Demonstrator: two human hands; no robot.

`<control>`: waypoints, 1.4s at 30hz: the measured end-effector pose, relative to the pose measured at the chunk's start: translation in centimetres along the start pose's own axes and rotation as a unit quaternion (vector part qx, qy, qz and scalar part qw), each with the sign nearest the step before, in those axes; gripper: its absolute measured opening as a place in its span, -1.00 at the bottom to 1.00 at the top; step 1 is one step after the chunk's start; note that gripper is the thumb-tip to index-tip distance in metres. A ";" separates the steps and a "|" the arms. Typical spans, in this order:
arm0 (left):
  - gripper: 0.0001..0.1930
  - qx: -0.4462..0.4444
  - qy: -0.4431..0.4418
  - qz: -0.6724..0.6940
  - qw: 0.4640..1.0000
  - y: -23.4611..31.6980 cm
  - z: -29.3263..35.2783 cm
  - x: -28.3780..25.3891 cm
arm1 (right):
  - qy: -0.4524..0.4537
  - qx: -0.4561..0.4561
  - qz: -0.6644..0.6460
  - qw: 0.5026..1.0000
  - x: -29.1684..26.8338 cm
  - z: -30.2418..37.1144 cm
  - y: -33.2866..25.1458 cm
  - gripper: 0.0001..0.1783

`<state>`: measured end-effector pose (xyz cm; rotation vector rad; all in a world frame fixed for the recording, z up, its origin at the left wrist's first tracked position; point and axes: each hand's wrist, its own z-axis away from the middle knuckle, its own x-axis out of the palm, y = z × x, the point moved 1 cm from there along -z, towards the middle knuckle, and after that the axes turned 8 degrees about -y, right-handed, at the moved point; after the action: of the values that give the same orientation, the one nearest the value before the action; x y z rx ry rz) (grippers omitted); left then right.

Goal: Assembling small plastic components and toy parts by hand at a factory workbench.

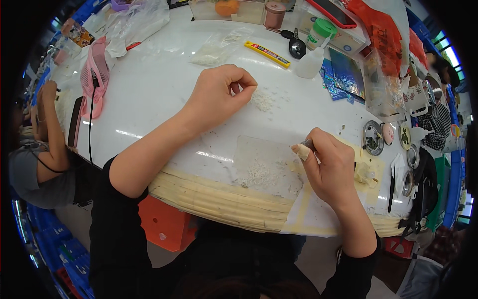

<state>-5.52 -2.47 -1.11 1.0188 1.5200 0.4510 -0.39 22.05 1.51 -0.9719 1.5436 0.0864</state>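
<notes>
My left hand [221,94] is above the white table, its thumb and index finger pinched together; whatever may be between the tips is too small to make out. Just right of those fingertips lies a loose pile of tiny white pieces [263,101]. My right hand [329,164] is closed, with a beige wrap on a fingertip. A small grey end [308,144] shows at its fingers, the rest hidden. Between my hands and nearer to me, a thin clear sheet [247,145] lies flat, with many white bits [260,173] scattered over its near part.
Beyond my hands lie a clear plastic bag [219,48], a yellow utility knife [267,54], keys [297,48] and a white squeeze bottle [309,64]. Small metal dishes [372,138] stand at right. A pink mesh pouch [94,74] is at left, near another person's arm [59,134].
</notes>
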 end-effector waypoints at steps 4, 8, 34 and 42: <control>-0.91 0.026 -0.092 0.050 0.994 1.3 0.2 -0.5 | -0.003 0.010 -0.009 1.000 -0.2 0.0 0.3 -0.64; -0.86 0.061 -0.314 0.104 0.942 2.9 1.2 -0.4 | -0.006 0.010 -0.021 1.000 0.0 0.0 0.4 -0.65; -0.93 0.041 -0.376 0.115 0.919 2.1 1.3 -0.4 | -0.033 0.017 -0.024 0.999 0.5 0.2 0.0 -0.67; -0.96 0.070 -0.369 0.043 0.926 2.4 1.5 -0.2 | -0.034 0.014 -0.023 0.999 0.6 0.2 0.1 -0.66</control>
<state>-3.25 -1.69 0.51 1.1935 0.8356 -0.0067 -0.26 21.92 0.94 -0.9719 1.4562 0.0638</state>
